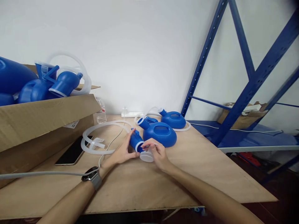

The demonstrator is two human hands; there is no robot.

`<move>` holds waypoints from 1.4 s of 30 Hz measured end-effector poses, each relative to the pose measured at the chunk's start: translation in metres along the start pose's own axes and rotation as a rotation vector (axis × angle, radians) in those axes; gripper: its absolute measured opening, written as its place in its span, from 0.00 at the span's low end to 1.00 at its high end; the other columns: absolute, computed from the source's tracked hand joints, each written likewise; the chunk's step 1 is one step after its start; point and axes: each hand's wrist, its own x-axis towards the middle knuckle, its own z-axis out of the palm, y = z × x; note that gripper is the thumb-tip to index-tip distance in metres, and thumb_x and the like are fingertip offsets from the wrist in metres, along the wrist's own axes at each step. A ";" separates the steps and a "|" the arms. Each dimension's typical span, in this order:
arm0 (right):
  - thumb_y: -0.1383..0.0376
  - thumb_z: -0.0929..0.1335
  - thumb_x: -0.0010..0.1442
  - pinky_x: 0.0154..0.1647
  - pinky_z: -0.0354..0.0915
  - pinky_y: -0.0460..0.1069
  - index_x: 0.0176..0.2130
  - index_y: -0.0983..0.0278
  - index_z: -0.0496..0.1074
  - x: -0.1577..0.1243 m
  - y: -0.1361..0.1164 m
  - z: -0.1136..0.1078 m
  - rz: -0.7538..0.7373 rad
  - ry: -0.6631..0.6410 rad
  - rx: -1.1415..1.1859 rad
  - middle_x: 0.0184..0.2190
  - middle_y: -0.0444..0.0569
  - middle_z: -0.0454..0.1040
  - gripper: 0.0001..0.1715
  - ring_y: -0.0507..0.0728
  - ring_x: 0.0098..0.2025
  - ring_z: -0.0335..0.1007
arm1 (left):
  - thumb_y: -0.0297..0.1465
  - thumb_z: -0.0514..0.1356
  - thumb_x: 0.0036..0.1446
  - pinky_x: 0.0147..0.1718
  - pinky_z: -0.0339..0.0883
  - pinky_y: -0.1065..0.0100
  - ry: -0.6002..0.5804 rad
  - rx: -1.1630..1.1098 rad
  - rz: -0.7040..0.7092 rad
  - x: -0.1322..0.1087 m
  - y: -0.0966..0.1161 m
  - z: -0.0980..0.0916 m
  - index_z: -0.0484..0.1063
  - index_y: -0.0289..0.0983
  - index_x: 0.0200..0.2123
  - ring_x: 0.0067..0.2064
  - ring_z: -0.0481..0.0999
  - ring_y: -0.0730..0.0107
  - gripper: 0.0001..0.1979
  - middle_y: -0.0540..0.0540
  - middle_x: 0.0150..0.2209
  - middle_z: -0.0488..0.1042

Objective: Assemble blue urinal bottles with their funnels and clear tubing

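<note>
The tabletop [187, 180] is raw plywood, matt and a little rough. The blue funnel piece [136, 140] in the left hand [122, 152] is smooth, slightly glossy plastic; the cap [146, 156] at the right hand [158, 154] is cloudy, half-clear plastic. The tubing [102, 125] near the back edge looks soft and translucent. The box [42, 121] at the left edge is matt brown cardboard. The rack [254, 77] is blue painted metal.

A blue funnel [136, 140] is gripped by the left hand [121, 152]; its white cap [146, 156] is pinched by the right hand [158, 153], above the worktop [187, 174].
</note>
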 end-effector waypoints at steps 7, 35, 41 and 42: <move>0.49 0.60 0.73 0.44 0.69 0.52 0.36 0.61 0.78 0.009 0.015 -0.010 -0.102 0.192 -0.277 0.37 0.51 0.76 0.27 0.57 0.40 0.74 | 0.51 0.66 0.56 0.71 0.42 0.41 -0.105 0.045 0.048 -0.005 0.016 0.006 0.33 0.40 0.75 0.75 0.42 0.41 0.57 0.33 0.76 0.39; 0.51 0.60 0.73 0.55 0.68 0.54 0.49 0.59 0.73 0.001 0.017 0.008 -0.069 0.316 -0.214 0.48 0.53 0.73 0.19 0.59 0.52 0.71 | 0.42 0.74 0.46 0.71 0.45 0.40 -0.008 0.074 0.052 -0.006 0.025 0.038 0.39 0.43 0.75 0.74 0.45 0.39 0.62 0.34 0.75 0.43; 0.49 0.56 0.74 0.66 0.62 0.61 0.55 0.58 0.73 0.001 0.017 0.000 -0.185 0.122 -0.234 0.59 0.55 0.73 0.26 0.62 0.63 0.68 | 0.41 0.73 0.46 0.71 0.45 0.40 -0.044 0.061 0.058 -0.002 0.022 0.034 0.42 0.40 0.74 0.74 0.46 0.39 0.59 0.33 0.74 0.46; 0.50 0.55 0.75 0.66 0.62 0.61 0.55 0.58 0.74 0.001 0.017 0.000 -0.178 0.111 -0.220 0.59 0.55 0.74 0.27 0.62 0.63 0.68 | 0.41 0.73 0.45 0.71 0.45 0.40 -0.054 0.065 0.060 -0.002 0.020 0.034 0.42 0.39 0.74 0.74 0.46 0.38 0.60 0.32 0.74 0.45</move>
